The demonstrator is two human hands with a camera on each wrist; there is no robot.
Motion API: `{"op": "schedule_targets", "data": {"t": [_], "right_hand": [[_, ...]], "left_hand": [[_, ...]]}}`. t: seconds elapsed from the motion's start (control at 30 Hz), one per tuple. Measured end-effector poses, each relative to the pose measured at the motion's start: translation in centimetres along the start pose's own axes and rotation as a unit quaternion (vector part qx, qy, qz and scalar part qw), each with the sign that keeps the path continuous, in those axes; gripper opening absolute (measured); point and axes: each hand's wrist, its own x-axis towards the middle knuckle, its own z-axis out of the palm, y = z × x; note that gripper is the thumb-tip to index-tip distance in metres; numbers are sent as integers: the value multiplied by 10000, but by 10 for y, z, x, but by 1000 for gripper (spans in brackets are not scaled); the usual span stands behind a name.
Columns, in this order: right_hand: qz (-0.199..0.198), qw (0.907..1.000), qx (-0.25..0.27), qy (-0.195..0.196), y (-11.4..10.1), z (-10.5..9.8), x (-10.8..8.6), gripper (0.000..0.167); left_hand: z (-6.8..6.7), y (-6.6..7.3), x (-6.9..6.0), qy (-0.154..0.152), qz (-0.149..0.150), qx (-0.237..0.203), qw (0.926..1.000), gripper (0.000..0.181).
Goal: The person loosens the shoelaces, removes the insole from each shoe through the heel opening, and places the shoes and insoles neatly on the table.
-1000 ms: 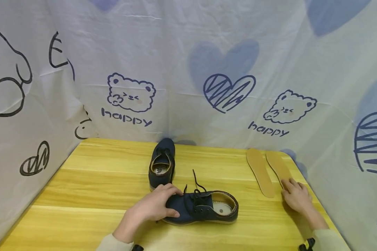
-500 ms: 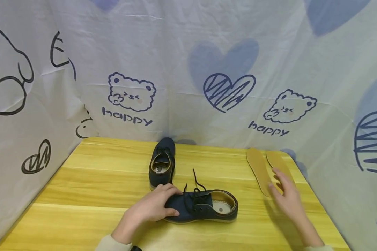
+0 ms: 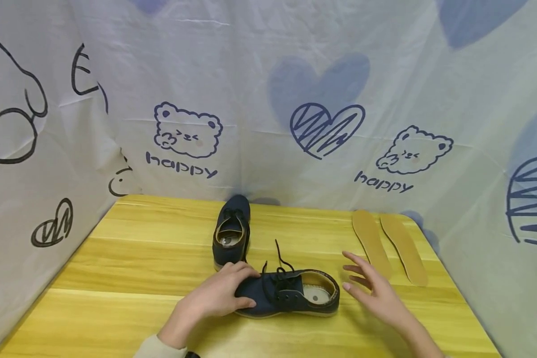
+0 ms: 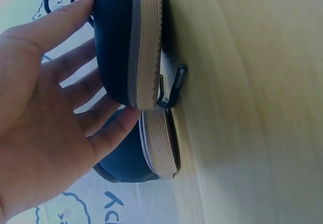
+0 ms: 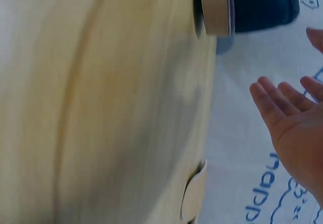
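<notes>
A dark blue lace-up shoe (image 3: 291, 296) lies sideways near the front of the table, its toe to the left and its opening to the right. Around its toe end my left hand (image 3: 215, 293) holds on, thumb on the near side and fingers on the far side; the left wrist view shows the thumb on the upper and fingers by the sole (image 4: 149, 47). Just right of the heel, my right hand (image 3: 373, 293) hovers with fingers spread and holds nothing. Behind the toe stands the matching shoe (image 3: 230, 233), toe pointing away.
Two tan insoles (image 3: 371, 241) lie side by side at the table's right. Black laces (image 3: 281, 258) stick up from the near shoe. A white printed cloth (image 3: 259, 164) hangs behind the yellow wooden table (image 3: 152, 248) and along its sides.
My right hand has left the right-hand insole and moved left to beside the shoe's heel. That insole stays on the table. The left hand keeps its hold on the shoe.
</notes>
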Motion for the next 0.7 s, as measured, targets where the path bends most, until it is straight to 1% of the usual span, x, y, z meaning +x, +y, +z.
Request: {"op": "schedule_targets", "data": {"t": [0.07,0.13,0.2,0.33,0.43,0.57,0.7], "right_hand": [[-58,9997,93,-232,-2,6,0,69],[-123,9990,70,-417,-4,11,1,71],[-170,9983,-6,-559,-6,16,1,72],[-187,9966,-337,-727,-10,23,4,75],[-36,9953,-533,-806,-12,25,5,78],[280,9930,-589,-984,-13,25,5,77],[366,9918,-590,-1076,-13,25,6,74]], "left_hand": [[0,0,0,17,13,0,10000,52],[1,-1,0,29,16,39,10000,52],[2,-1,0,40,28,59,10000,52],[1,-2,0,77,68,146,9998,51],[2,-1,0,73,97,190,9997,51],[2,0,-1,99,139,168,9997,53],[1,1,-1,150,180,130,9996,59]]}}
